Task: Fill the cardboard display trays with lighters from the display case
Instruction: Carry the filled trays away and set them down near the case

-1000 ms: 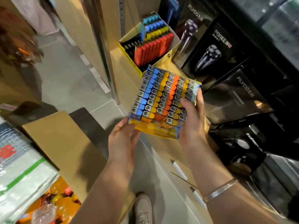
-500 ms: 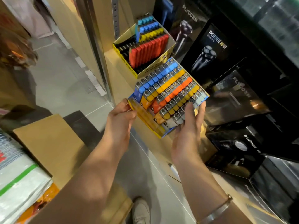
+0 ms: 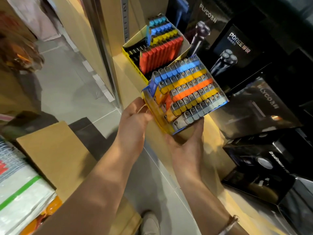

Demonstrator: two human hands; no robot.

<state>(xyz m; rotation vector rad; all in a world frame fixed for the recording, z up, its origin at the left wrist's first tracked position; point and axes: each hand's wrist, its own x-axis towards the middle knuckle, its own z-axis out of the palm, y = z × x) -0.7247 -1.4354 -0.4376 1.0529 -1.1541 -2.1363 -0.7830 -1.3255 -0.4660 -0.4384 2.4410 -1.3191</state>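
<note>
Full tray of lighters (image 3: 186,92) is held tilted above the shelf edge: my left hand (image 3: 135,116) pinches its thin cardboard flap, my right hand (image 3: 186,143) cups the base. Judged dense, flimsy-walled; support underneath.

Lighter trays: 2, one tilted tray (image 3: 153,106) and one yellow tray (image 3: 133,61). Tilted tray holds 6 rows of lighters (image 3: 188,89); per-row count unclear. Black shaver boxes (image 3: 237,53): at least 4. Hands: 2.
</note>
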